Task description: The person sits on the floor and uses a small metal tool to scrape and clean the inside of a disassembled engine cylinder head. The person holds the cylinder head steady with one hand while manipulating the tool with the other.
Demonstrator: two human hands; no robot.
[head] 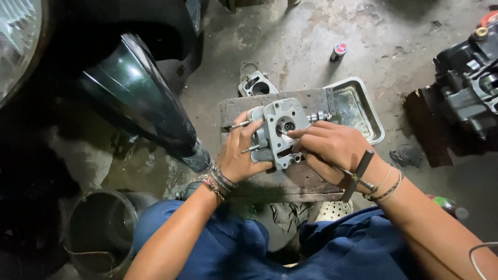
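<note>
Hands [239, 155] [327, 148] clamp engine casting [277, 132] mid-board [290, 184] (metal tray [358, 106] crowds right edge).

Metal tray [371, 111], small can [338, 52], bucket [98, 228].

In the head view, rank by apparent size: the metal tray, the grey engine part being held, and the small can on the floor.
1. Metal tray
2. Grey engine part, though it looks close to the tray and sits nearer the camera, so that order is unsure
3. Small can, clearly smallest

Both hands [244, 155] [332, 148] on grey engine part [280, 129]
</note>
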